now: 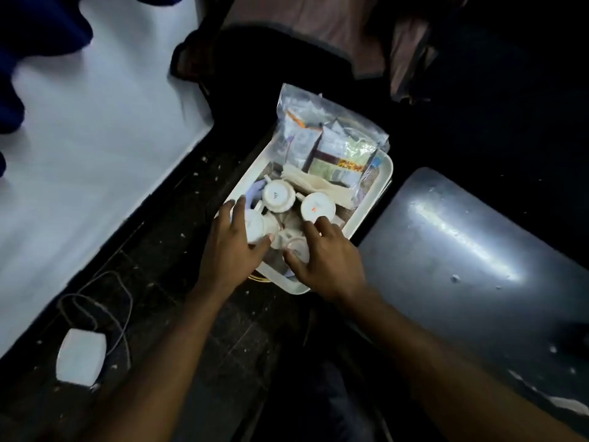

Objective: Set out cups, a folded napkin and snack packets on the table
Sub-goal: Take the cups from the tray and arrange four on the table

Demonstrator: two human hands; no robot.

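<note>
A cream tray (371, 204) sits on the dark floor and holds several white cups turned upside down, a folded cream napkin (314, 182) and a clear plastic bag of snack packets (331, 145) at its far end. My left hand (234, 247) wraps around the near-left cup (256, 226), thumb under its side. My right hand (325, 258) grips the nearest cup (298, 247), with its fingers reaching toward another cup (317, 207) that bears an orange mark. A further cup (277, 196) stands behind, untouched.
A white tabletop (95, 138) runs along the left. A dark grey rounded surface (478, 266) lies at the right. A white charger box (81, 355) with a looped cable rests on the floor near left. Dark furniture stands behind the tray.
</note>
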